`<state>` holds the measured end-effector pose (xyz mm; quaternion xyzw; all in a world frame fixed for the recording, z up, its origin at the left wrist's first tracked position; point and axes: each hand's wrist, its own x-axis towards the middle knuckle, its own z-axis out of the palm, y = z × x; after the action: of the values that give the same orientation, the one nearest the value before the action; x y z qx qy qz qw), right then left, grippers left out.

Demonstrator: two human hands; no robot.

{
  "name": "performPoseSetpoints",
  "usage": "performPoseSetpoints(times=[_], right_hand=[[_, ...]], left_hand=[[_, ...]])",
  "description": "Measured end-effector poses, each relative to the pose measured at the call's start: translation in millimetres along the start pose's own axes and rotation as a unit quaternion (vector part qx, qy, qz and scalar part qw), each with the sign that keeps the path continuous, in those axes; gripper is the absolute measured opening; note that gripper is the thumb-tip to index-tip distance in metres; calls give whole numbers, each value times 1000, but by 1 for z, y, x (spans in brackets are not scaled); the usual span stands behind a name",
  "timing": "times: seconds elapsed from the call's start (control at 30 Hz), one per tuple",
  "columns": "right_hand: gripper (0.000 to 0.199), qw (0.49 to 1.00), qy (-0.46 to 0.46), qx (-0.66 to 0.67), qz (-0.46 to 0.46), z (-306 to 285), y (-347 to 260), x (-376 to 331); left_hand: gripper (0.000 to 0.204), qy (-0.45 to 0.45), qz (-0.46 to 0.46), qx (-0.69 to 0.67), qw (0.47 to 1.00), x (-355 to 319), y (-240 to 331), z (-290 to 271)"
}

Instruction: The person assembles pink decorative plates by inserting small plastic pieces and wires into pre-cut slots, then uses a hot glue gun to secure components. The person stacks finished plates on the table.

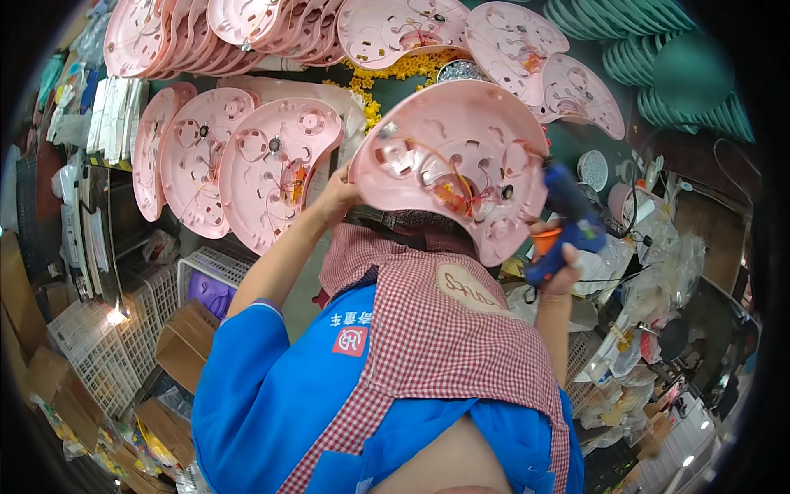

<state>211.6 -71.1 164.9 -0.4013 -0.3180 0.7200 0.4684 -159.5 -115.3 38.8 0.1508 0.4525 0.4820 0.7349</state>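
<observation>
My left hand (pixel 339 196) grips the left edge of a pink plastic shell (pixel 444 111), tilted up in front of my apron. Its hollow inner side faces me and shows thin red and yellow wires, a small round black part and moulded openings. My right hand (pixel 561 276) is closed round a blue power drill (pixel 584 235) with an orange part by the fingers. The drill stands at the shell's right edge, its front end blurred. I cannot tell whether its tip touches the shell.
Similar wired pink shells (pixel 280 169) lie to the left, with more stacked (pixel 156 37) behind. Small yellow parts (pixel 374 78) and a bowl of metal screws (pixel 459 72) sit beyond. Green curved pieces (pixel 625 20) are stacked far right. A round tin (pixel 592 170) stands near the drill.
</observation>
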Motion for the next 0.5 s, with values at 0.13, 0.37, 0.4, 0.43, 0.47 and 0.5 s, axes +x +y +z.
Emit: performPoseSetpoints(times=[0.13,0.37,0.4,0.43,0.47,0.5], right_hand=[[54,993,68,-61,71,-8,49,-8],[48,992,21,-112,52,30,29,5],[51,987,0,-142,74,40,24,10],[54,980,-15,-173,95,49,18,13],[57,971,-31,-204,117,55,17,17],[57,967,-38,-225,113,59,20,23]], left_hand=[[71,-30,-80,267,960,-11,53,-14],[39,122,165,370,906,-3,104,21],[37,148,190,421,875,-1,96,18],[36,169,212,469,841,1,94,22],[34,188,233,515,803,1,93,27],[33,209,217,488,819,-2,94,32]])
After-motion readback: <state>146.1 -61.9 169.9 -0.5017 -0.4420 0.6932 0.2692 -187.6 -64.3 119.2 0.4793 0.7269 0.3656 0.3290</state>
